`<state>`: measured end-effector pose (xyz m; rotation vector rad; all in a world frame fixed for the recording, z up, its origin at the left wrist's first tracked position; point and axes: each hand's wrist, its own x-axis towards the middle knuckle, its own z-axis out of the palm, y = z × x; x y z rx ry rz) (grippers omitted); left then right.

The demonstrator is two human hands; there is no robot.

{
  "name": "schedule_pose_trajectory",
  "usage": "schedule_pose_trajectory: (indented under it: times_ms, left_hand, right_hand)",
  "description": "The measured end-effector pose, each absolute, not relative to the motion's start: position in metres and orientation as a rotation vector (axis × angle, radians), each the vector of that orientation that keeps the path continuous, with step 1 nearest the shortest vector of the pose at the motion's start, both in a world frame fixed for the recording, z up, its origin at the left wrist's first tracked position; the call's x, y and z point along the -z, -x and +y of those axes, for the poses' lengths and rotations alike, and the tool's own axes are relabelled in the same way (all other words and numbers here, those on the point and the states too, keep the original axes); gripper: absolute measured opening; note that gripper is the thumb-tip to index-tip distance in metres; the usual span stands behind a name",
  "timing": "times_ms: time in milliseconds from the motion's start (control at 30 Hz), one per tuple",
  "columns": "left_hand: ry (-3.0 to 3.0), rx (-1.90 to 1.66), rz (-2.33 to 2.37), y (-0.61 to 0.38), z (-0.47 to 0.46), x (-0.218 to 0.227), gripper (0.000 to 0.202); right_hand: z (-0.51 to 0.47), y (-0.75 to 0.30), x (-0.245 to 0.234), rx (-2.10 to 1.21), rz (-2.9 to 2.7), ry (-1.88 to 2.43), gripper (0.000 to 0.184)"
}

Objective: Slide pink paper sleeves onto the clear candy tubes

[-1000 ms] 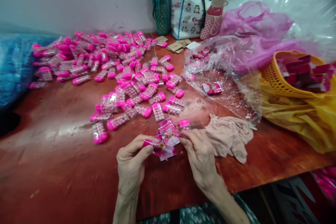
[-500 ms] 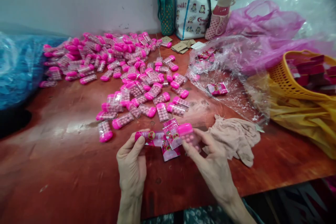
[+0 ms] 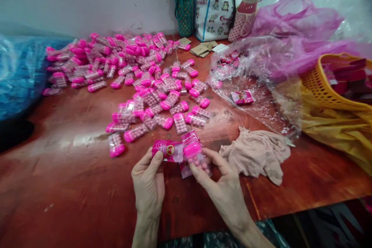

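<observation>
Between thumb and fingers, my left hand (image 3: pixel 149 178) pinches a printed pink sleeve (image 3: pixel 167 151), held level above the table. My right hand (image 3: pixel 222 184) grips a clear candy container (image 3: pixel 199 162) with a pink cap and pink balls inside, tilted with its cap toward the sleeve. Cap and sleeve end are close together; whether they touch I cannot tell. Behind the container, more printed pink sleeves (image 3: pixel 190 137) lie on the table, partly hidden. Just beyond my hands, several like containers (image 3: pixel 180 123) lie loose, running back to a large pile (image 3: pixel 116 54).
Right of my hands lies a crumpled beige cloth (image 3: pixel 255 153). Behind it are a clear plastic bag (image 3: pixel 261 97) with printed sleeves and a yellow basket (image 3: pixel 328 89). A blue plastic bag (image 3: pixel 20 77) sits at left. A white tote (image 3: pixel 215 15) and bottles stand by the wall.
My right hand has moved left with the candy container, bringing its cap near the sleeve. The sleeve in my left hand has turned its printed face more toward me.
</observation>
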<state>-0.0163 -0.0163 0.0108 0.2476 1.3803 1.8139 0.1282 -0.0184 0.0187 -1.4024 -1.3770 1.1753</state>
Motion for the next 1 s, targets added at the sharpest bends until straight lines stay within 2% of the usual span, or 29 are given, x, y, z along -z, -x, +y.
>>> schedule_pose_trajectory:
  times_ms: [300, 633, 900, 1000]
  left_hand:
    - [-0.464, -1.959, 1.455, 0.012, -0.020, -0.005, 0.010]
    - [-0.708, -1.700, 1.348, 0.011, -0.020, -0.019, 0.014]
    - [-0.682, -1.676, 1.385, 0.015, -0.022, -0.011, 0.010]
    - [-0.648, -1.645, 1.367, 0.016, -0.021, -0.012, 0.011]
  right_hand:
    - [-0.023, -0.126, -0.016, -1.183, -1.307, 1.368, 0.033]
    - [-0.018, -0.126, -0.022, -1.280, -1.203, 1.377, 0.027]
    - [-0.012, -0.134, -0.018, -1.700, -1.048, 1.264, 0.030]
    - [-0.009, -0.136, -0.015, -1.756, -0.954, 1.208, 0.029]
